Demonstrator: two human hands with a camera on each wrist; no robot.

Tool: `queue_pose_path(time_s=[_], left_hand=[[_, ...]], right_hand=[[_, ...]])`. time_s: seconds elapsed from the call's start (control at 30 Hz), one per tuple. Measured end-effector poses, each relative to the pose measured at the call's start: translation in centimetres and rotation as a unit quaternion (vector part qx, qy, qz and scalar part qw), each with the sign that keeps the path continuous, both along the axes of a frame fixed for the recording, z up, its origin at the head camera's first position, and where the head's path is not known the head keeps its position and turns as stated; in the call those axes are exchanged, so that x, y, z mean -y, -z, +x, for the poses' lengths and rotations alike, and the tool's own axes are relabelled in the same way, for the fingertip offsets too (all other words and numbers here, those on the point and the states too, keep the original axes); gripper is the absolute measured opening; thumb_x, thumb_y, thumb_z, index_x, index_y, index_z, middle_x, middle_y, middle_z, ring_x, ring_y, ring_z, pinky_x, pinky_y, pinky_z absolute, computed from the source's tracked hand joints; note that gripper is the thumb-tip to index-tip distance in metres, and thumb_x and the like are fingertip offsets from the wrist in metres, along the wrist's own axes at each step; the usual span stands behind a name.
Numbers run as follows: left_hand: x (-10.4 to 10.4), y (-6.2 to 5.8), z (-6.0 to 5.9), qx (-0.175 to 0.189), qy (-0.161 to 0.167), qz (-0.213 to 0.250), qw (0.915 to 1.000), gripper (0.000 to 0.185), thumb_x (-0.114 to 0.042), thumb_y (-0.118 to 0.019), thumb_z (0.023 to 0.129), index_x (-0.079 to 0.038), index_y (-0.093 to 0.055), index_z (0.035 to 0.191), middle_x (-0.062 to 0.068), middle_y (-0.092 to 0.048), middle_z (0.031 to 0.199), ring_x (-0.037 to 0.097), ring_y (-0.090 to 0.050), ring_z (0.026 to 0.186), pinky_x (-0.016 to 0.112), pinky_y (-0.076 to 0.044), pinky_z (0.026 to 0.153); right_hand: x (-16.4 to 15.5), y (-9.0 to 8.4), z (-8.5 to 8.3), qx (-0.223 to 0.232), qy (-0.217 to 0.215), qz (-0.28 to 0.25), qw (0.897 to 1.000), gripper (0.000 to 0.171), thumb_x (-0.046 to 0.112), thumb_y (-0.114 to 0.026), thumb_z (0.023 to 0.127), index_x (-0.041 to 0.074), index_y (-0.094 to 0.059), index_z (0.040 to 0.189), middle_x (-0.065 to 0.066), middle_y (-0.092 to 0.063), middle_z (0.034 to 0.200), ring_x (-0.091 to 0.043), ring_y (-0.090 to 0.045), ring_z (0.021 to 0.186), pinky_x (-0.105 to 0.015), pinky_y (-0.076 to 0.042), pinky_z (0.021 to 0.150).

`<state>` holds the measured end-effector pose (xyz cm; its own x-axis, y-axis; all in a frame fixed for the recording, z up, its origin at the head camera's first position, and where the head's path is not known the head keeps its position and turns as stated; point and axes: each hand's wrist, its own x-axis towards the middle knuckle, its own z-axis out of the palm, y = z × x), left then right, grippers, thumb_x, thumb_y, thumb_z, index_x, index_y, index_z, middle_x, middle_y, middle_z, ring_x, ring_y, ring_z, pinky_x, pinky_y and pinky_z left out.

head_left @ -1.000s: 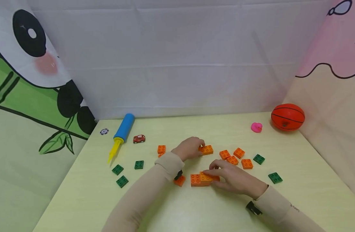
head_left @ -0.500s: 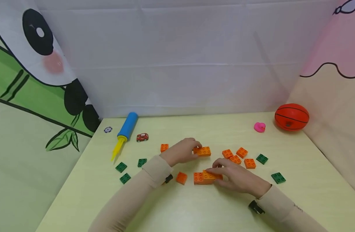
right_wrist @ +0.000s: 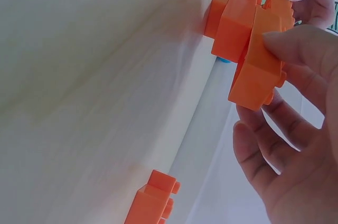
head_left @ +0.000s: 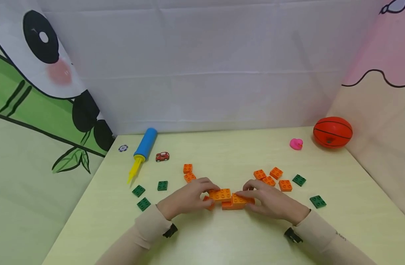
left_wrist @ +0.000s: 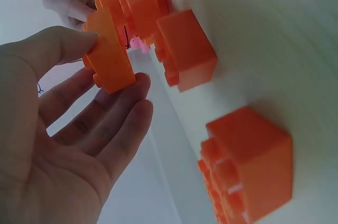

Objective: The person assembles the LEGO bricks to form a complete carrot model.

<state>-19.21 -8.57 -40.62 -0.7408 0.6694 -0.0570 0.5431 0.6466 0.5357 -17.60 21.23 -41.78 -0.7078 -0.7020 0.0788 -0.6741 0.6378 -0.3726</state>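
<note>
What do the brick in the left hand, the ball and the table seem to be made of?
Brick in the left hand: likely hard plastic, smooth, with crisp edges and moulded studs. Ball: perhaps rubber or vinyl, given its smooth red skin. Table: wood or laminate, unclear which; pale, with faint streaks and a soft sheen.

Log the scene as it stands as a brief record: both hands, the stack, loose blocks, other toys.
left hand: pinches a long orange block at the stack; contact unclear
right hand: holds the upper block
stack: upper block offset to the right on the lower block
loose orange blocks: two behind left hand, one partly hidden by it, four near right hand
green blocks: three left, two right
back left: chip, pump, car
back right: duck, ball
</note>
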Motion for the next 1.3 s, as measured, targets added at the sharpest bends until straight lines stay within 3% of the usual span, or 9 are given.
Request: queue_pose_path(time_s=[0.17, 0.4, 0.57, 0.87, 1.3], left_hand=[[-0.6, 0.7, 0.1, -0.003, 0.003, 0.007, 1.0000, 0.034, -0.021, -0.064, 0.094, -0.017, -0.066, 0.128, -0.006, -0.062, 0.121, 0.009, -0.056, 0.104, 0.025, -0.051, 0.093], [-0.9, 1.3, 0.4, 0.003, -0.003, 0.016, 0.9999, 0.037, -0.031, -0.068, 0.095, -0.017, -0.066, 0.130, -0.007, -0.065, 0.123, 0.009, -0.060, 0.108, 0.028, -0.051, 0.096], [-0.9, 1.4, 0.5, -0.009, -0.001, 0.001, 1.0000, 0.040, -0.033, -0.068, 0.096, -0.018, -0.065, 0.133, -0.006, -0.065, 0.125, 0.011, -0.061, 0.112, 0.031, -0.051, 0.099], [-1.1, 1.0, 0.8, -0.038, 0.018, -0.024, 0.9988, 0.041, -0.028, -0.070, 0.095, -0.014, -0.065, 0.133, -0.002, -0.067, 0.124, 0.015, -0.061, 0.115, 0.031, -0.050, 0.100], [-1.6, 0.6, 0.5, -0.028, 0.014, -0.040, 0.9987, 0.041, -0.026, -0.074, 0.092, -0.014, -0.067, 0.131, -0.003, -0.069, 0.120, 0.011, -0.064, 0.107, 0.029, -0.053, 0.095]], right_hand=[[-0.1, 0.0, -0.1, 0.011, 0.005, 0.002, 1.000, 0.042, 0.021, -0.071, 0.093, 0.028, -0.065, 0.133, 0.006, -0.057, 0.119, -0.012, -0.053, 0.103, -0.031, -0.054, 0.089], [-0.1, 0.1, -0.2, 0.012, 0.008, 0.000, 1.000, 0.043, 0.021, -0.072, 0.092, 0.028, -0.065, 0.134, 0.007, -0.057, 0.119, -0.011, -0.054, 0.103, -0.030, -0.054, 0.089], [0.0, 0.0, -0.2, 0.013, 0.010, -0.004, 1.000, 0.042, 0.021, -0.071, 0.093, 0.028, -0.065, 0.134, 0.006, -0.057, 0.121, -0.011, -0.054, 0.104, -0.031, -0.054, 0.090], [0.0, 0.2, -0.2, 0.014, 0.011, -0.009, 1.000, 0.042, 0.023, -0.071, 0.093, 0.028, -0.065, 0.134, 0.007, -0.056, 0.120, -0.011, -0.054, 0.105, -0.031, -0.054, 0.091], [0.1, 0.1, -0.2, 0.013, 0.012, -0.005, 1.000, 0.043, 0.023, -0.072, 0.093, 0.028, -0.065, 0.134, 0.008, -0.057, 0.120, -0.011, -0.053, 0.105, -0.031, -0.054, 0.090]])
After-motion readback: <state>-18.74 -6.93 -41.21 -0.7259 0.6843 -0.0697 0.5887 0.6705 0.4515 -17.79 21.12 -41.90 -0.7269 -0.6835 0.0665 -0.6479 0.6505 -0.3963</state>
